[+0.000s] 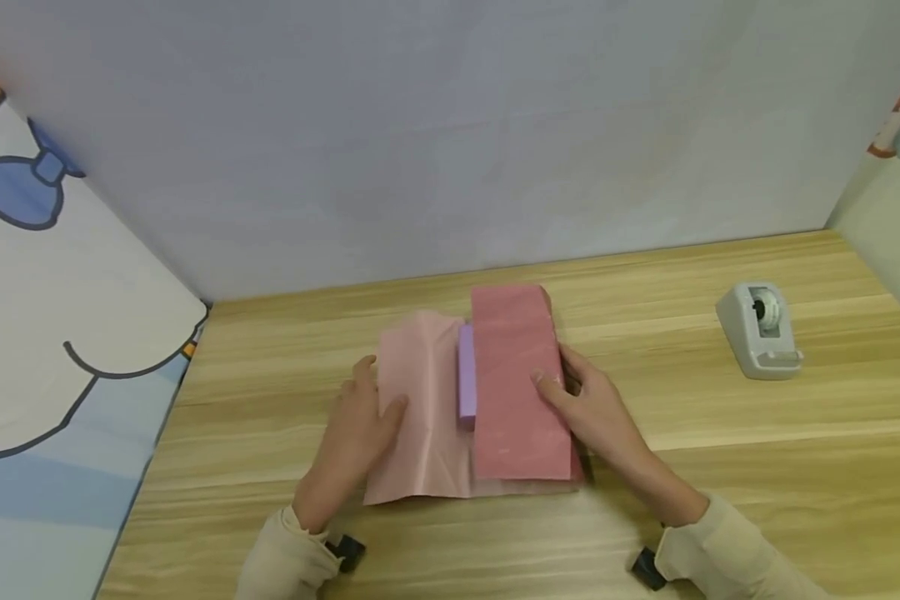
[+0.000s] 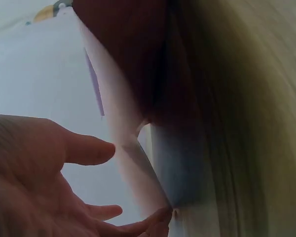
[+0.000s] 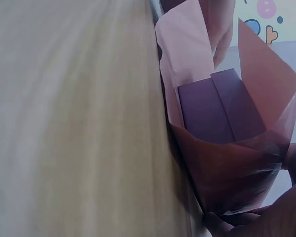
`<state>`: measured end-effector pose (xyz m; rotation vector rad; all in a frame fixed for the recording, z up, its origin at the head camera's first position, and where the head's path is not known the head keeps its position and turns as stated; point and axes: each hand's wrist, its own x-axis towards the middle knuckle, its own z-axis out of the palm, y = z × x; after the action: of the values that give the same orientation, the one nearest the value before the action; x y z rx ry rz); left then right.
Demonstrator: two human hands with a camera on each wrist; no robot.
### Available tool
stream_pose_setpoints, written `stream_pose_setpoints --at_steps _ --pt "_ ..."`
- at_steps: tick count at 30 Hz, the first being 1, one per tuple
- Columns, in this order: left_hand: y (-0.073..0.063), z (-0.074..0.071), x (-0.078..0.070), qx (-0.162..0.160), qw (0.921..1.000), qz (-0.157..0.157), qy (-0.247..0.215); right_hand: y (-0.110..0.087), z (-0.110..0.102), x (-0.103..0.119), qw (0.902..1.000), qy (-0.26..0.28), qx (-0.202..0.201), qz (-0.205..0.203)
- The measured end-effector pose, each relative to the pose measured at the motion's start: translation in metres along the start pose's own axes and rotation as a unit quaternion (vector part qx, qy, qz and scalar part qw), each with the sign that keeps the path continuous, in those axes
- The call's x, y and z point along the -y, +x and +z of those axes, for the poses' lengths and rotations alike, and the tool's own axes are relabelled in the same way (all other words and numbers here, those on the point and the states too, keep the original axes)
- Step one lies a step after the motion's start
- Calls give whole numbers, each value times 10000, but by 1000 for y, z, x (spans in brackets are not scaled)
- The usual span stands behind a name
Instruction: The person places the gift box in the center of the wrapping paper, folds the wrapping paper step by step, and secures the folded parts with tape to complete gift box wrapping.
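A purple box (image 1: 467,375) lies on a sheet of pink wrapping paper (image 1: 420,417), its right part covered by a darker pink flap (image 1: 521,383) folded over it. In the right wrist view the box's end (image 3: 212,108) shows inside the paper. My right hand (image 1: 596,408) holds the flap at its right edge, thumb on top and fingers at the side. My left hand (image 1: 360,425) lies at the paper's left edge, thumb over the pale side. In the left wrist view the fingers of that hand (image 2: 49,182) are spread loosely, fingertips at the paper's edge.
A grey tape dispenser (image 1: 761,333) with a roll of tape stands at the right of the wooden table (image 1: 270,350). A pale grey wall (image 1: 457,167) rises behind the table, and a cartoon-printed panel (image 1: 60,292) borders it at left.
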<state>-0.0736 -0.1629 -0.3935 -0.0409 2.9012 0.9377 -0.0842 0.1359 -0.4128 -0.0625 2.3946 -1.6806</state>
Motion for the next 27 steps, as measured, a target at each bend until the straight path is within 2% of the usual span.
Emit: stream_pose_setpoints --at_steps 3,7,15,18,20,24,27 --pt "2 -5 1 283 9981 -56 -538 0 1 0 10000 6 1 14" --pt "2 -11 0 684 9893 -256 -1260 0 1 0 10000 -11 -6 49" --pt "5 -2 -11 885 9791 134 -1824 1 1 -1 10000 -9 -23 76" --pt "5 2 -14 1022 9694 222 -2223 1 2 -1 10000 -7 -29 59" --pt "5 4 -15 1167 9601 195 -2536 1 2 -2 10000 -4 -30 42" --pt "6 5 -18 1441 9376 -46 -3163 1 2 -2 10000 2 -32 35" --pt "8 6 -20 1499 9183 -271 -3653 1 2 -2 10000 10 -31 55"
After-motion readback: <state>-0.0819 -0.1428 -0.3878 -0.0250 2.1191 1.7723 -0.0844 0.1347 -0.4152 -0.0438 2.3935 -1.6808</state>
